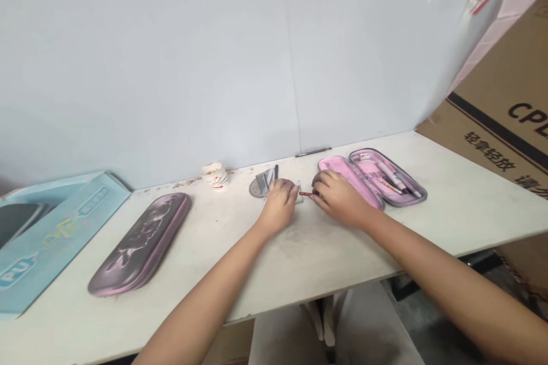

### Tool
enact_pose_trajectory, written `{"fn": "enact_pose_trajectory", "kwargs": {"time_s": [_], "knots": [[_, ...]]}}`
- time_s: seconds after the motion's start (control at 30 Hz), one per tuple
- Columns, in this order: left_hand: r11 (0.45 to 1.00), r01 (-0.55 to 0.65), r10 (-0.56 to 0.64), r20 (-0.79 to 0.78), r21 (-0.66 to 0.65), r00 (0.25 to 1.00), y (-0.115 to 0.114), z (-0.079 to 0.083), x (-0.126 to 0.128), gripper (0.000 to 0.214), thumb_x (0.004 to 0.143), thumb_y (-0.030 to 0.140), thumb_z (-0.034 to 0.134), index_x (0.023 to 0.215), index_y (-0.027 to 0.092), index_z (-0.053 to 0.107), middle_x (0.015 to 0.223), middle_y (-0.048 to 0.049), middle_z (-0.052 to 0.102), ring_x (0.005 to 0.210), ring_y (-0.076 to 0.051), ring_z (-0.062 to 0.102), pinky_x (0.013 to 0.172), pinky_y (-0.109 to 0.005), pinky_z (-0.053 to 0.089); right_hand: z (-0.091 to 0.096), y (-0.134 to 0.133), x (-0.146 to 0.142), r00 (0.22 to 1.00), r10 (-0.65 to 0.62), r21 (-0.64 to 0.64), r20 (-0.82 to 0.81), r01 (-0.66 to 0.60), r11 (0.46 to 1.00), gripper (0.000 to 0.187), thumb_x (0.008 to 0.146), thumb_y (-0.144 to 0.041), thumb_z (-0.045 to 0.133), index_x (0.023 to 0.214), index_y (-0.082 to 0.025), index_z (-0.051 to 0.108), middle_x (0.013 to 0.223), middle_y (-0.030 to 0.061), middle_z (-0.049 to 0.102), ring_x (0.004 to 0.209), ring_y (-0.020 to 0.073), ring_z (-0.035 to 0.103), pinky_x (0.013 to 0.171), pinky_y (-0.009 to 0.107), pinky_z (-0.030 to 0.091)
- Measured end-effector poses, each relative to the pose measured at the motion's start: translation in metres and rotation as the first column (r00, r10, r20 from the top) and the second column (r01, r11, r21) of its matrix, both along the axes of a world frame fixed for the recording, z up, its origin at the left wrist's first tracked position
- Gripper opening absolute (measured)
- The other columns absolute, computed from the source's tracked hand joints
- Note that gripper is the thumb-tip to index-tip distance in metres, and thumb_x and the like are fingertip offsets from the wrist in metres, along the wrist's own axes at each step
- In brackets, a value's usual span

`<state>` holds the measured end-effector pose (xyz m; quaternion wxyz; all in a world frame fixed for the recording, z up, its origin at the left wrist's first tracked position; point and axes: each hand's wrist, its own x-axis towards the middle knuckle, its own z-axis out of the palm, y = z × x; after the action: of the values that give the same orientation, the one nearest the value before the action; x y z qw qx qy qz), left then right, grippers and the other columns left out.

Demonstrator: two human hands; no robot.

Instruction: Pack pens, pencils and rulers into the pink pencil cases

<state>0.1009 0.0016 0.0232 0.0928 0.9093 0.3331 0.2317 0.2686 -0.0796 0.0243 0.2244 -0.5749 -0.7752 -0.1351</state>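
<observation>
A thin red pencil-like stick (305,194) spans the short gap between my two hands, low over the table. My right hand (340,197) pinches its right end, fingers closed. At its left end, my left hand (280,203) is also closed, fingertips against the tip; anything else inside that hand is hidden. Just behind my left hand lie a round grey disc (257,186), some flat clear and grey pieces, and a short black stick (276,171). A clear square edge (295,201) shows under the hands. Beside my right hand lies an open pink pencil case (372,162) holding several pens.
A closed dark, shiny pencil case (141,242) lies left on the white table (222,262), near a light-blue box (64,239). Stacked paper cups (215,175) and crumbs sit by the back wall. A black pen (313,152) lies there too. Cardboard boxes (492,108) stand right.
</observation>
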Motion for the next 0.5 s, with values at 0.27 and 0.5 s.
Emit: {"fn": "enact_pose_trajectory", "kwargs": {"time_s": [0.27, 0.5], "knots": [[0.981, 0.188, -0.189, -0.025, -0.037, 0.982, -0.043, -0.006, 0.119, 0.028, 0.088, 0.035, 0.036, 0.098, 0.018, 0.056, 0.106, -0.0082, 0.055, 0.104, -0.022, 0.045, 0.092, -0.039, 0.036, -0.024, -0.046, 0.121, 0.846, -0.533, 0.078, 0.007, 0.531, 0.844, 0.031, 0.085, -0.035, 0.042, 0.089, -0.011, 0.061, 0.096, 0.0146, 0.056, 0.095, 0.0267, 0.045, 0.08, 0.037, 0.035], [0.968, 0.25, -0.244, -0.158, 0.024, 0.957, -0.064, -0.025, 0.165, 0.035, 0.086, 0.044, 0.038, 0.102, 0.016, 0.054, 0.107, -0.01, 0.053, 0.104, -0.024, 0.044, 0.091, -0.042, 0.036, -0.032, -0.064, 0.15, 0.816, -0.574, 0.035, 0.068, 0.573, 0.819, 0.033, 0.085, -0.038, 0.041, 0.086, -0.013, 0.062, 0.093, 0.0144, 0.056, 0.093, 0.0272, 0.045, 0.075, 0.037, 0.037]]}}
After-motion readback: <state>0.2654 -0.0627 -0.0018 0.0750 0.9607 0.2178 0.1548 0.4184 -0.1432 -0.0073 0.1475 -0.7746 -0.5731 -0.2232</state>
